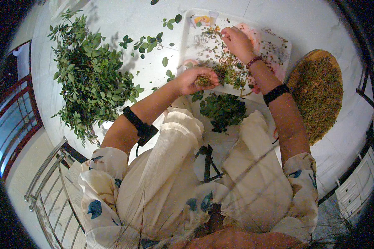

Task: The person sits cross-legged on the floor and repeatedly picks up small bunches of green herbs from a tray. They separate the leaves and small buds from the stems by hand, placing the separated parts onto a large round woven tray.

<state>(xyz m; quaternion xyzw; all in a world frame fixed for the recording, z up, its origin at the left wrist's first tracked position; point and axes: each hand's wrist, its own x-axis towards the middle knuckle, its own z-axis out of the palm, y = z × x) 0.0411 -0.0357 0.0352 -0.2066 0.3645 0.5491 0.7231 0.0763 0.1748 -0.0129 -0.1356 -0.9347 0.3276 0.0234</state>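
Note:
My left hand [198,81] is cupped palm up over the near left side of a printed plastic tray [233,21], holding a small heap of greenish-brown buds [203,81]. Over the tray's far middle, my right hand [235,40] has its thumb and fingertips drawn together; whether something small is between them cannot be told. Many small buds and leaf bits lie scattered over the tray, with a denser pile [232,74] just right of my left hand. A beaded bracelet and a black band are on my right arm, another black band on my left.
A big heap of leafy green stems [90,74] lies at the left, with loose leaves [148,44] between it and the tray. Dark green leaves [222,109] are piled between my knees. At the right stands a round, shallow container [318,96] covered with greenish-brown plant bits.

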